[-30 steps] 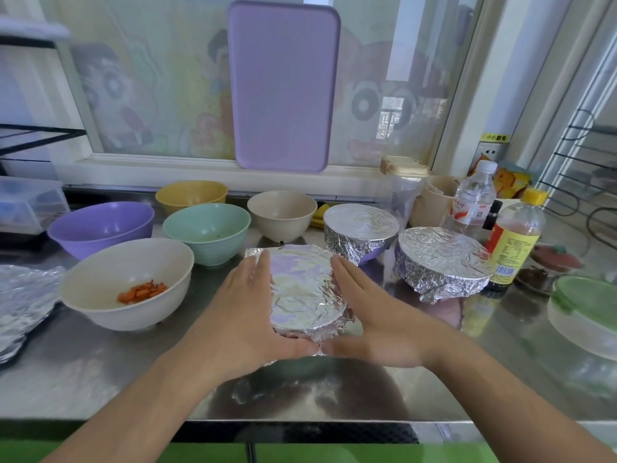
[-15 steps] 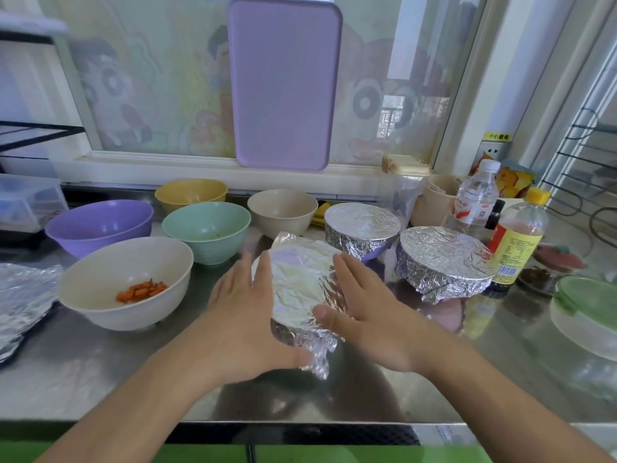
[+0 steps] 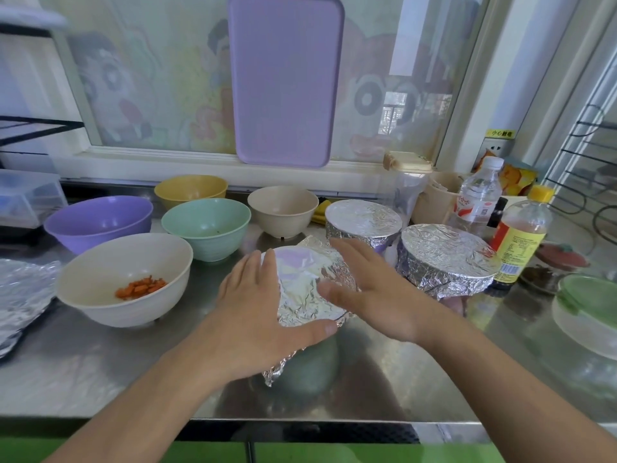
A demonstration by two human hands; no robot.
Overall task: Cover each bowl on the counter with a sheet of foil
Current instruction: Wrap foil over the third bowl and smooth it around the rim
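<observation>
Centrally, foil-covered bowl [image 3: 305,289], crinkled shiny sheet, tilted

two bare forearms in view, no sleeves showing up to the frame edge. left hand [image 3: 257,315] and right hand [image 3: 377,295] both bare: no gloves, rings, watch or wristband visible. fingers [image 3: 349,253] have short, unpainted nails

Left hand [image 3: 253,315] and right hand [image 3: 374,295] flat against a foil-wrapped bowl [image 3: 300,289] on the steel counter [image 3: 384,379].
</observation>
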